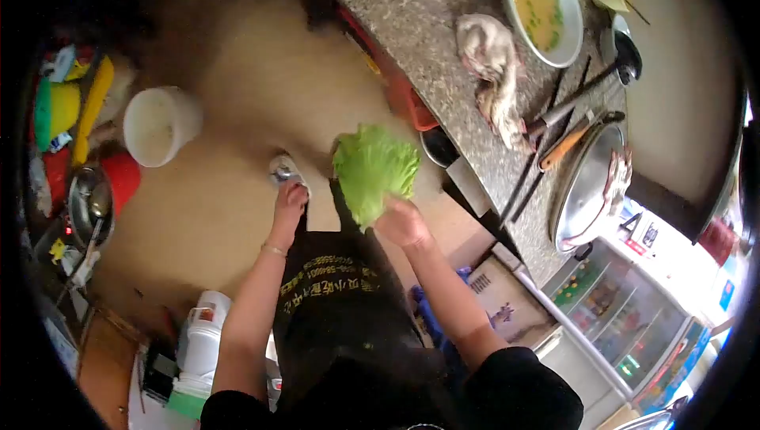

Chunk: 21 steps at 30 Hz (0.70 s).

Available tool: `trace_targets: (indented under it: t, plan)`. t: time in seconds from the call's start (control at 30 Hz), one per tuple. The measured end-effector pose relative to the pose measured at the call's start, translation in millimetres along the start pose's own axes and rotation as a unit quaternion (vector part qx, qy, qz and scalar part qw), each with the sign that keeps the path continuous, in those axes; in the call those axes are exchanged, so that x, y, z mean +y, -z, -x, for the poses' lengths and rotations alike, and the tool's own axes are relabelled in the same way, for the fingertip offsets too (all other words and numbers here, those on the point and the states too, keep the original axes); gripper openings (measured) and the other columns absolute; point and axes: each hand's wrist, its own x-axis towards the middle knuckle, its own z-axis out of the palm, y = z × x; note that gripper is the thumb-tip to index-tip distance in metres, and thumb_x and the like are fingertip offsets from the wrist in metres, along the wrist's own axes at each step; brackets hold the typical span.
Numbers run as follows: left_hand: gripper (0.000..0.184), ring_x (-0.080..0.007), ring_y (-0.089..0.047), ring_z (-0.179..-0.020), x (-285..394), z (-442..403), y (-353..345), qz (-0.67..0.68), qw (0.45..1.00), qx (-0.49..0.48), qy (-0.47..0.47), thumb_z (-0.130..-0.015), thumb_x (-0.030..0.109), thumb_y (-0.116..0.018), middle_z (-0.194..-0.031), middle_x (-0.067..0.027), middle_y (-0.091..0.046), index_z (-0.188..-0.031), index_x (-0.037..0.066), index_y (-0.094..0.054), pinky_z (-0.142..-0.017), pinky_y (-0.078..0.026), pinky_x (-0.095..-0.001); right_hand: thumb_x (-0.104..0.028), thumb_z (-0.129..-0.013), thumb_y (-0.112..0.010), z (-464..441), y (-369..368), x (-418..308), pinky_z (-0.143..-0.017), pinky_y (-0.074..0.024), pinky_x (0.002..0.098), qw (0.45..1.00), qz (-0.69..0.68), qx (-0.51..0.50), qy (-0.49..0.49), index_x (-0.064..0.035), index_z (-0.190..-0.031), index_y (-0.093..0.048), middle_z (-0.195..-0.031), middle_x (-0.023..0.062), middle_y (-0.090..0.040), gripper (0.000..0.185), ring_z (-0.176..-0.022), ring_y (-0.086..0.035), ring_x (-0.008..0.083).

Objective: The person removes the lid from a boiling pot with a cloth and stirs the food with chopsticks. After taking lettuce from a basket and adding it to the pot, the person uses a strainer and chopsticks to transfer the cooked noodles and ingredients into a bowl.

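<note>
The right hand (pixel 402 221) grips the lettuce (pixel 375 167) by its edge, probably to keep the leaf uncrushed, beside the table (pixel 423 30); the left hand (pixel 290 199) is curled, contents unclear

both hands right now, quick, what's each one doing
left hand: fingers curled loosely closed, nothing visible in it
right hand: holding a bright green, ruffled lettuce leaf, exact finger grip blurred
</note>
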Motion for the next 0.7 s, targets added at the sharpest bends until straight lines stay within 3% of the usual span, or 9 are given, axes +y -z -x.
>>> trace_targets:
  t: [0.07,0.13,0.3,0.47,0.57,0.7]
  plan:
    - [0.036,-0.0095,-0.054,-0.085,-16,36,37,-0.056,0.997,0.024,0.044,-0.086,0.021,-0.057,-0.105,-0.0011,-0.056,-0.118,0.009,-0.047,-0.071,-0.041,-0.0239,-0.02,-0.086,-0.056,24,-30,7,-0.087,-0.0449,0.0398,0.999,0.02,0.005,-0.039,-0.0007,-0.124,-0.044,-0.117,0.0109,-0.055,0.044,-0.105,-0.054,0.0231]
    - [0.034,-0.0102,-0.055,-0.084,-27,63,70,-0.098,0.994,0.015,0.041,-0.086,0.024,-0.057,-0.103,-0.0011,-0.056,-0.116,0.009,-0.049,-0.071,-0.041,-0.0241,-0.018,-0.086,-0.057,53,-58,6,-0.088,-0.0447,0.0404,1.0,0.01,-0.013,-0.013,-0.0008,-0.124,-0.043,-0.118,0.0112,-0.055,0.044,-0.106,-0.054,0.0236]
    - [0.033,-0.0124,-0.056,-0.087,1,97,92,-0.143,0.99,0.005,-0.003,-0.086,0.026,-0.057,-0.102,-0.0011,-0.056,-0.114,0.01,-0.05,-0.073,-0.042,-0.026,-0.014,-0.085,-0.059,131,-94,-24,-0.089,-0.0441,0.0412,0.991,-0.003,-0.04,0.127,-0.0036,-0.124,-0.044,-0.119,0.0096,-0.054,0.044,-0.108,-0.052,0.0237]
    - [0.034,-0.015,-0.056,-0.092,83,131,-5,-0.152,0.983,-0.035,-0.1,-0.087,0.028,-0.056,-0.107,-0.0034,-0.056,-0.114,0.009,-0.05,-0.077,-0.043,-0.0296,-0.013,-0.084,-0.06,223,-86,-97,-0.088,-0.0442,0.0408,0.965,0.022,-0.054,0.257,-0.0047,-0.125,-0.042,-0.118,0.0084,-0.054,0.045,-0.107,-0.053,0.0225]
    - [0.036,-0.0165,-0.056,-0.095,112,144,-81,-0.126,0.975,-0.113,-0.142,-0.086,0.03,-0.057,-0.11,-0.0048,-0.056,-0.114,0.01,-0.05,-0.08,-0.044,-0.0301,-0.015,-0.084,-0.061,277,-63,-140,-0.087,-0.0448,0.0395,0.944,0.024,-0.034,0.328,-0.0057,-0.125,-0.041,-0.116,0.0078,-0.054,0.047,-0.105,-0.053,0.0222]
    - [0.037,-0.0173,-0.056,-0.098,125,168,-213,-0.176,0.95,-0.195,-0.169,-0.086,0.03,-0.058,-0.111,-0.0059,-0.056,-0.115,0.01,-0.05,-0.082,-0.043,-0.0301,-0.016,-0.084,-0.061,351,-8,-181,-0.089,-0.044,0.0407,0.913,0.054,0.072,0.399,-0.0057,-0.128,-0.038,-0.117,0.0102,-0.053,0.05,-0.106,-0.052,0.024]
